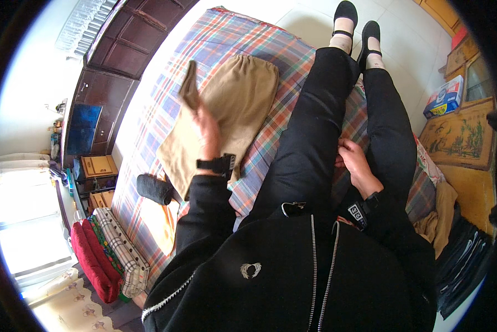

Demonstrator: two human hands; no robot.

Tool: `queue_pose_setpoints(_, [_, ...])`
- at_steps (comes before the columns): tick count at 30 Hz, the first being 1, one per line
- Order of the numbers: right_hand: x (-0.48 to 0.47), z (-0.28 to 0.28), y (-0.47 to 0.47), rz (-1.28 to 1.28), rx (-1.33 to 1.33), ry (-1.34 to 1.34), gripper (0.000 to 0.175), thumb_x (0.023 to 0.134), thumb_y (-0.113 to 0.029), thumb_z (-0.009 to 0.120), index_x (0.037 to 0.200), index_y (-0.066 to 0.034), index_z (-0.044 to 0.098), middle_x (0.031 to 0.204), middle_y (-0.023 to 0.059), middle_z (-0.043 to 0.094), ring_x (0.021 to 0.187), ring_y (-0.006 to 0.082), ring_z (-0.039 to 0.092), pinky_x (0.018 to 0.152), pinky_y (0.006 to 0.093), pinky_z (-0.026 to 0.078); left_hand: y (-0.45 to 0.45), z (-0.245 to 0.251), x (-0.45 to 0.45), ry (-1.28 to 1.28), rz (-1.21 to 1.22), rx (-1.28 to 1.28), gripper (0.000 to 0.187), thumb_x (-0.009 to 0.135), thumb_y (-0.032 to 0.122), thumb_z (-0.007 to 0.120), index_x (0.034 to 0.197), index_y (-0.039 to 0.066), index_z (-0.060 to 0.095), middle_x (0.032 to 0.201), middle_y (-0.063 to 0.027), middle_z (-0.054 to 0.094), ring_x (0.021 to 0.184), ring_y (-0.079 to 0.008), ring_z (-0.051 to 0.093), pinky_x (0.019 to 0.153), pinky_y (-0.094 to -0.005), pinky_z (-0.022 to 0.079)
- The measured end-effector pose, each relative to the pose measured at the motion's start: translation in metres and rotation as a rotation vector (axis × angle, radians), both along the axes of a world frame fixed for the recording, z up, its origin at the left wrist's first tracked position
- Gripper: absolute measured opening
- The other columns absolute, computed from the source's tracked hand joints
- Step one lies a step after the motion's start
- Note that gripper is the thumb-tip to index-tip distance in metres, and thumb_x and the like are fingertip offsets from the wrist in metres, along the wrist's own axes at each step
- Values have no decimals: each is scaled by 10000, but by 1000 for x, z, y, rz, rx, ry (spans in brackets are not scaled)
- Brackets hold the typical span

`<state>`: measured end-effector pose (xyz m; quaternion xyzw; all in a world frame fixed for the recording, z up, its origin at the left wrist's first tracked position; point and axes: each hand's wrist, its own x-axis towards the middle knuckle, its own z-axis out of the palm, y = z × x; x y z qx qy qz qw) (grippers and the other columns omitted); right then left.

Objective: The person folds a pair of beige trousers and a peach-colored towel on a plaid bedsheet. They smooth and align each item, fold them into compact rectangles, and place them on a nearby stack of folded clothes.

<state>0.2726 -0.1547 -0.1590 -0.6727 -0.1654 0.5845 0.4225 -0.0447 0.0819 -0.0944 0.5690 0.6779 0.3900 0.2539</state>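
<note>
A tan cloth garment (244, 95) with a gathered elastic edge lies spread on the plaid bedsheet (269, 145), to the left of my legs. Over it my left hand (207, 128), blurred, grips a narrow strip of darker brown cloth (188, 83) that sticks up past the fingers. Whether this strip belongs to the garment cannot be told. Between my thighs rests my right hand (356, 164), its fingers curled near the left trouser leg; the fingertips are partly hidden and no held thing shows. Near my left forearm lies a rolled dark grey cloth (154, 189).
Folded red (92, 261) and checked bedding (122, 249) is stacked at the left. A pale orange cloth (161, 222) lies by my left sleeve. At right are a brown garment (439, 211), folded dark clothes (464, 257), a wooden cabinet (460, 137) and a blue-white box (443, 97).
</note>
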Motion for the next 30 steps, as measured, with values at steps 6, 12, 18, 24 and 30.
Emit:
queue_pose_setpoints(6, [1,5,0,-8,-4,-21,226,997,-129,493,1165,-67,632,890,-5,642,737,122,621,678,282,526,7,-74,60,627,-329,-191,899,833,620,702,1542,157,398,1642,-207,242,1524,-413,193,1205,-585,180])
queue_pose_setpoints(12, [1,2,-3,9,6,10,251,1002,-128,495,1204,-70,632,939,-7,653,742,113,623,679,280,527,19,-82,-57,682,-376,36,594,956,524,602,1452,207,525,1573,-205,391,1470,-444,304,1181,-581,252])
queue_pose_setpoints(18, [1,2,-1,-11,11,19,268,1003,-120,493,1220,-60,637,928,1,658,741,115,621,674,280,526,-48,-98,-192,738,90,-323,747,952,566,565,1558,177,369,1617,-183,299,1519,-385,201,1206,-597,139])
queue_pose_setpoints(24, [2,5,-2,-25,8,10,288,1001,-119,503,1244,-36,633,907,23,650,741,136,614,652,299,529,-66,-130,-248,550,27,-47,722,944,449,634,1479,9,432,1530,-248,406,1430,-396,362,1162,-449,323])
queue_pose_setpoints(30, [4,4,0,-40,-22,11,273,1000,-105,495,1236,-59,623,899,8,650,719,119,611,646,283,531,-89,-118,-257,-109,468,-141,505,970,386,670,1175,-76,642,1024,-153,714,889,-202,655,835,-330,518])
